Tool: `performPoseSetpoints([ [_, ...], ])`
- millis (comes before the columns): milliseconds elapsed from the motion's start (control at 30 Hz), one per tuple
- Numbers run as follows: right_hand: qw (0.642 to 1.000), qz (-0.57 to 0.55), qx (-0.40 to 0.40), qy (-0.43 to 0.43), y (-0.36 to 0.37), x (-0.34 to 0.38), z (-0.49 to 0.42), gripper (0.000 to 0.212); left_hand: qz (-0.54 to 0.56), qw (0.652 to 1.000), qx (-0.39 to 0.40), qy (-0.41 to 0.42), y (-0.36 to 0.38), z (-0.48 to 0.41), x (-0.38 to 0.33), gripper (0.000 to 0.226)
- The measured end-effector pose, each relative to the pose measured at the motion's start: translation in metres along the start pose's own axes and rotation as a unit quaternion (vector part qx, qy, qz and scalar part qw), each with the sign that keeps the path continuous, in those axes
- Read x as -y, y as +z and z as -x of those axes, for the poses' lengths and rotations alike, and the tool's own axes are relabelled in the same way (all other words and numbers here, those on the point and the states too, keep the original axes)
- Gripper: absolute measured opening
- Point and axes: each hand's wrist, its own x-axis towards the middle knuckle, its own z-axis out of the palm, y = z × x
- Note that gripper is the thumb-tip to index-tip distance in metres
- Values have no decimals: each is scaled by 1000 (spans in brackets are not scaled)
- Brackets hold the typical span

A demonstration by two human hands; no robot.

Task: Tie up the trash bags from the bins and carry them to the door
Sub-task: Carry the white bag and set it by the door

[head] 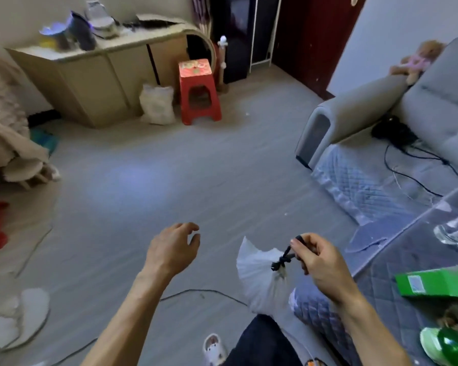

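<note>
A white trash bag (259, 281) hangs low in the foreground, its neck closed by a knotted black drawstring (282, 261). My right hand (320, 262) pinches the end of that drawstring between thumb and fingers and holds the bag above the floor. My left hand (173, 249) hovers to the left of the bag, fingers loosely curled, holding nothing. A dark red door (315, 40) stands at the far end of the room.
A grey sofa (381, 114) with a quilted cover lines the right side. A red plastic stool (197, 91), a white sack (158, 103) and a beige cabinet (95, 80) stand at the back. A black cable (204, 291) and white slippers (19, 317) lie on the floor.
</note>
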Motion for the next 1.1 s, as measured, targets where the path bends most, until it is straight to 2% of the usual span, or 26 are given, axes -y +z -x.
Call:
performPoseSetpoints([
  [200, 997, -57, -52, 20, 15, 59, -161, 26, -17, 999, 8, 35, -32, -174, -12, 33],
  [600, 992, -117, -37, 11, 4, 192, -492, 25, -34, 999, 24, 24, -90, -514, -72, 32],
  [867, 981, -156, -111, 19, -14, 255, -703, 26, -29, 995, 66, 73, -99, -745, -129, 29],
  [1100, 955, -214, -204, 31, -59, 308, -860, 35, -57, 979, 102, 167, -126, -959, -206, 30],
])
